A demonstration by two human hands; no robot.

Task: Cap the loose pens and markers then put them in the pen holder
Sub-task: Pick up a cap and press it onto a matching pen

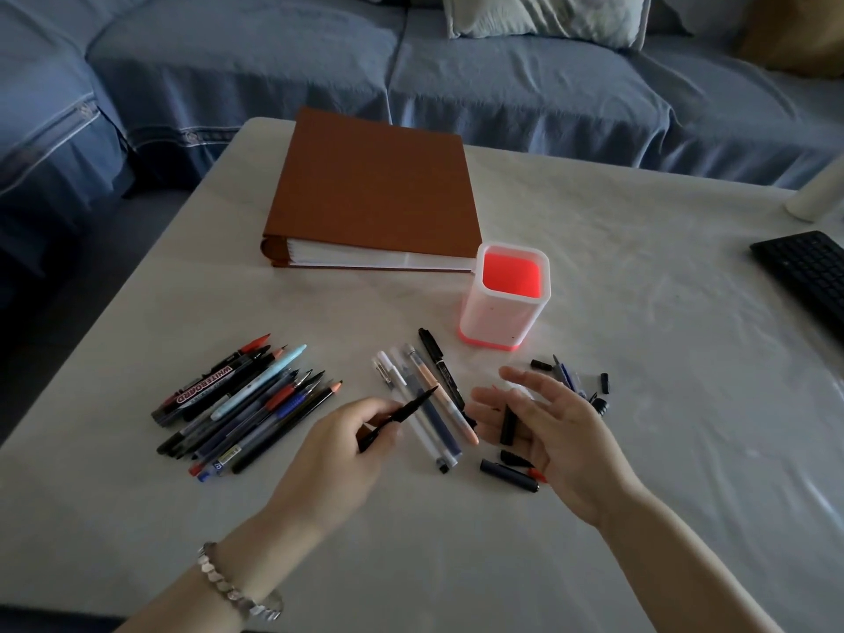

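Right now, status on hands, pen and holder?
Left hand grips uncapped black pen. Right hand open, black cap resting on it. Pen holder upright, empty, nothing blocking its mouth.

Dim, underexposed, cool blue-grey cast throughout. Brightest patch: pale glare streaks on the glossy counter (639,249) to the right of the right hand (543,418); light seems to come from that side. Pen holder (498,312) just beyond that hand glows oversaturated red inside, detail clipped. Shadows under both hands soft and faint. Black pen (402,415) gripped in the left hand (347,440) reads fairly sharp; right fingertips slightly smeared. Sofa (274,61) far beyond the hands murky, soft. Wide-angle bowing bends the counter edges.
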